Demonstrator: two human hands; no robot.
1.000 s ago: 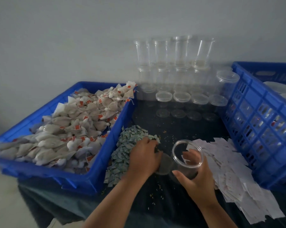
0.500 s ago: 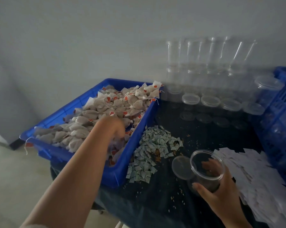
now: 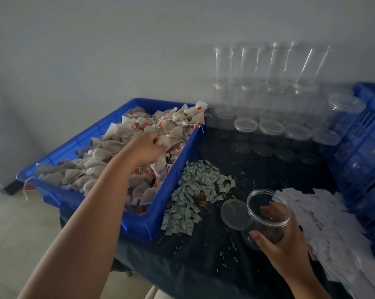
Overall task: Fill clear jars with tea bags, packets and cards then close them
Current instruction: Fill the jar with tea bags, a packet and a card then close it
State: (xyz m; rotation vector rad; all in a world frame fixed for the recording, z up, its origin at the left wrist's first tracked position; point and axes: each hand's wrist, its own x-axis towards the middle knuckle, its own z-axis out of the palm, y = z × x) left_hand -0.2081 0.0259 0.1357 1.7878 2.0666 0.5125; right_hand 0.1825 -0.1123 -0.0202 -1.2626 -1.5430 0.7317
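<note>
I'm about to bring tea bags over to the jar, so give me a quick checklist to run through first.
1. Left hand grips tea bags in the bin: ok, fingers curled into the pile.
2. Right hand holds the jar: ok, fingers round its wall.
3. Jar mouth open: ok, the lid lies beside it.
4. Room in the jar: cannot tell, its inside is dark.
5. Way from bin to jar: ok, only the low heap of packets lies between.
</note>
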